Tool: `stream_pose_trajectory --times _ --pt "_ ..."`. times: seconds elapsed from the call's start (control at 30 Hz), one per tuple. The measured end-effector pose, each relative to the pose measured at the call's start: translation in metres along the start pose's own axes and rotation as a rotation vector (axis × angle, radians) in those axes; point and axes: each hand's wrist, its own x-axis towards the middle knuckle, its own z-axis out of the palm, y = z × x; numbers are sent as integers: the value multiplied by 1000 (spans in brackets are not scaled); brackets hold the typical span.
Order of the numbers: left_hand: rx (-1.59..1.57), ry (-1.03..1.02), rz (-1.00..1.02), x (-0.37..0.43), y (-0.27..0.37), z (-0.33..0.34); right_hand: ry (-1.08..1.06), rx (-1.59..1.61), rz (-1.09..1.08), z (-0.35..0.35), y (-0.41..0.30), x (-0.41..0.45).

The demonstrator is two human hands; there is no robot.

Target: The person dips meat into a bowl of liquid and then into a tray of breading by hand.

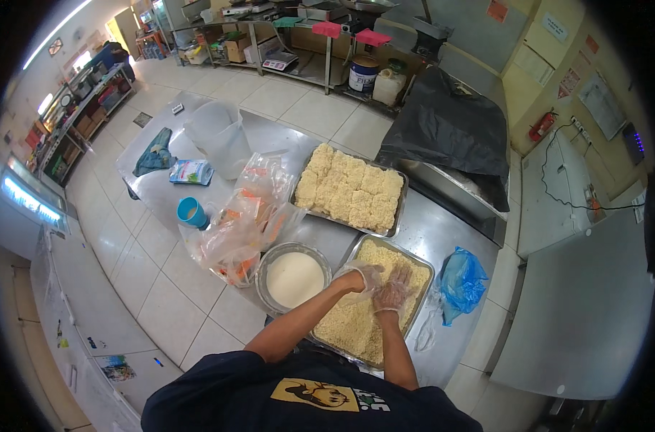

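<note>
Both hands wear clear plastic gloves over a metal tray [428,270] spread with pale yellow breadcrumb coating [349,329]. My right hand [393,289] lies palm down on the crumbs, its fingers stretched toward the far side. Just beside it, my left hand [364,276] bends inward above the crumbs, and its fingers are partly hidden. Whether anything lies under the palms cannot be seen. Left of the tray is a round bowl [294,278] of creamy white batter. Beyond it sits a second metal tray [402,208], filled with closely packed crumb-coated pieces [349,186].
A crumpled blue plastic bag [462,283] lies right of the crumb tray. Clear printed plastic bags [241,227], a blue cup [191,212], a translucent pitcher [219,140], a printed pouch [191,171] and a cloth [155,154] occupy the steel table's [451,221] left side.
</note>
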Motion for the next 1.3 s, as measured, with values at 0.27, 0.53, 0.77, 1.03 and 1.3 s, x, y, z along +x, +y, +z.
stream_pose_trajectory --times 0.27,0.53,0.77,1.03,1.3 --pt "172 79 -70 -23 -19 -1 -36 -66 -329 -15 10 22" --pt "326 229 -173 -31 -2 25 -45 -55 -672 -1 4 62" --pt "253 956 -158 -33 2 83 72 422 -216 46 52 53" --pt "97 856 -60 -4 -10 69 -325 850 328 43 57 44" --pt "-78 648 84 -5 -27 85 -681 1521 393 7 56 11"
